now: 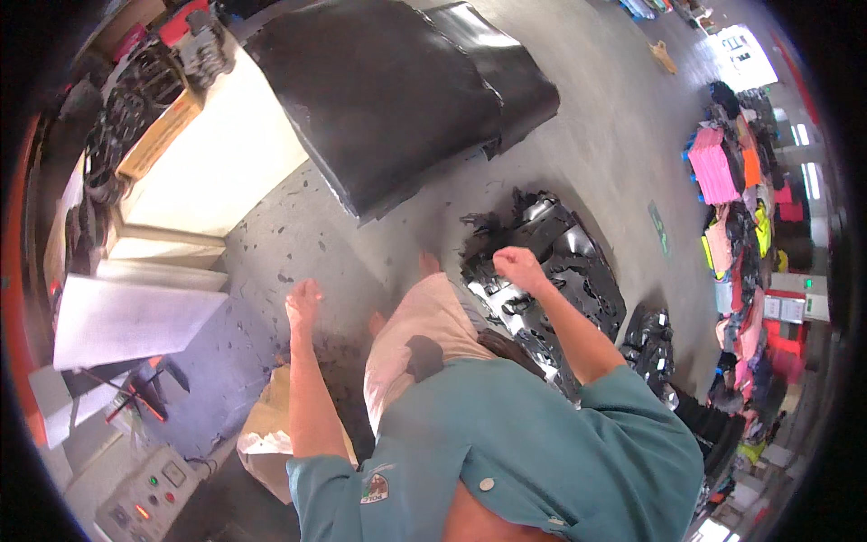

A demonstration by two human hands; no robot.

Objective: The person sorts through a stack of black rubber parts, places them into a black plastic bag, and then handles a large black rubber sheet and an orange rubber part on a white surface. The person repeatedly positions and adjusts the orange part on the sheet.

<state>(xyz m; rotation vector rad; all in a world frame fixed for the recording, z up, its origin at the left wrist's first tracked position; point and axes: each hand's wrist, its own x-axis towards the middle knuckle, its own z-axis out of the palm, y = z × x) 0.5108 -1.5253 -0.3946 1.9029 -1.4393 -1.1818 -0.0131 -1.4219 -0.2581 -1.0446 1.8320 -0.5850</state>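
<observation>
My left hand [304, 303] is raised in front of me with its fingers curled in, and nothing shows in it. Below it is the floor, strewn with small dark scraps. My right hand [520, 266] is closed in a loose fist, also with nothing visible inside. It appears over a heap of torn black plastic sheet scraps [578, 271] on the floor, apart from it as far as I can tell. Ahead lies a large stack of glossy black sheets [379, 99], beyond both hands.
A white-topped bench [226, 149] with dark cut pieces stands at the left. Below it are a pale slanted panel [135, 321] and a control box [144, 497] with buttons. A tan sack [266, 434] sits by my left arm. Colourful piles [713, 167] line the right side.
</observation>
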